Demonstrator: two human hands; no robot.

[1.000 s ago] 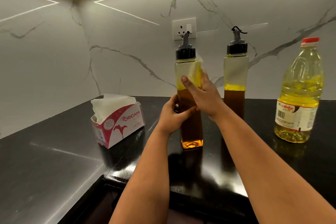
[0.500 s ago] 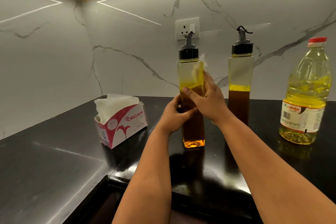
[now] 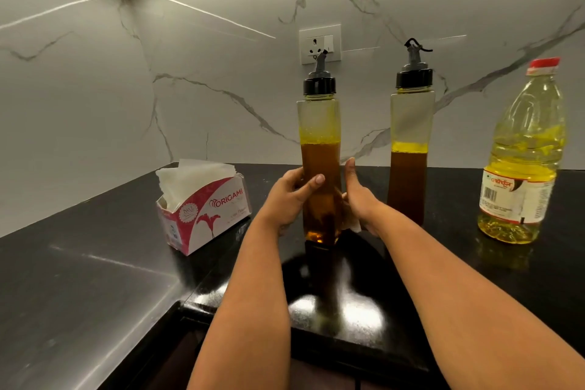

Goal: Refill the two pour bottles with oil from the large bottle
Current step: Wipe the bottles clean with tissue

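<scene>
Both hands were clamped low on one pour bottle: the left hand (image 3: 289, 196) wrapped its left side with the thumb across the front, and the right hand (image 3: 359, 199) pressed against its right side, thumb pointing up. A scrap of white tissue (image 3: 354, 222) showed under the right palm, against the bottle's lower part. This near pour bottle (image 3: 319, 136) stood upright on the black table (image 3: 95, 279), between the two hands, with a black cap and grey spout on top; dark amber oil filled it past the middle, with a thin yellow layer above.

There were two pour bottles in all. The second pour bottle (image 3: 411, 142) stood upright just right of the right hand and a little farther back, untouched, filled to about the same level. One large bottle (image 3: 525, 161) of pale yellow oil, red cap on, stood farther right of the right hand, well apart from both hands.

Left of the left hand sat one open tissue box (image 3: 205, 212), pink and white, with tissues sticking up. Beyond the hands, one wall socket (image 3: 319, 43) sat on the marble wall behind the near bottle's spout. Nothing lay between the hands and the other bottles.
</scene>
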